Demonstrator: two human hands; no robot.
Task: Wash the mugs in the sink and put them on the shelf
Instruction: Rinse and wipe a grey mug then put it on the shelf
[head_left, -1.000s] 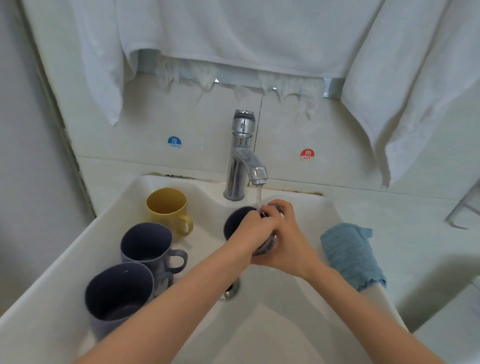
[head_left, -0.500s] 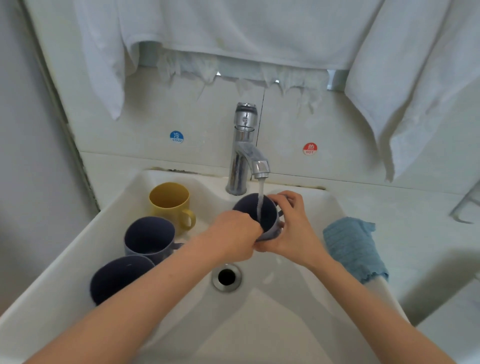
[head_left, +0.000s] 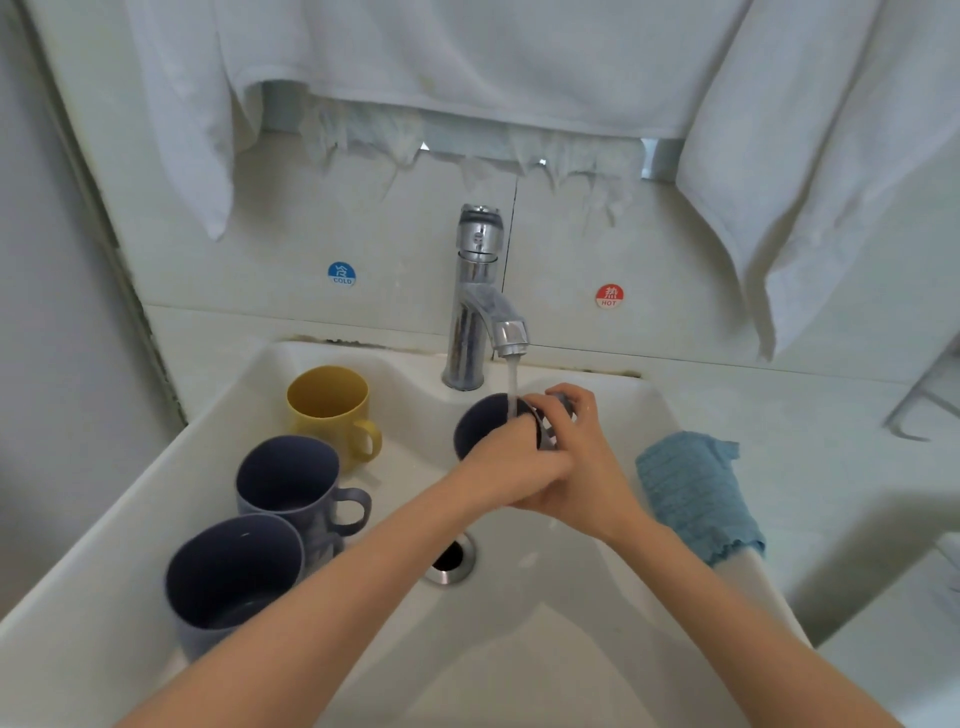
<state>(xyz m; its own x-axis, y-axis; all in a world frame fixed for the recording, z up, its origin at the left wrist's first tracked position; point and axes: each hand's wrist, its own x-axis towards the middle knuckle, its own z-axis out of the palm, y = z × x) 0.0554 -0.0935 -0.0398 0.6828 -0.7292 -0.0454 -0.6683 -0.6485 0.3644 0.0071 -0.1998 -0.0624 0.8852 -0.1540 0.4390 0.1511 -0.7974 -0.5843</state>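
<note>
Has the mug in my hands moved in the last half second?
Yes. The held mug has tipped and shifted left relative to the faucet; the stream now lands at the mug's right rim, not in its middle.

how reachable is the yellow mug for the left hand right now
Probably yes: only bare basin lies between the left hand and the yellow mug, though that hand is busy gripping the dark mug.
</note>
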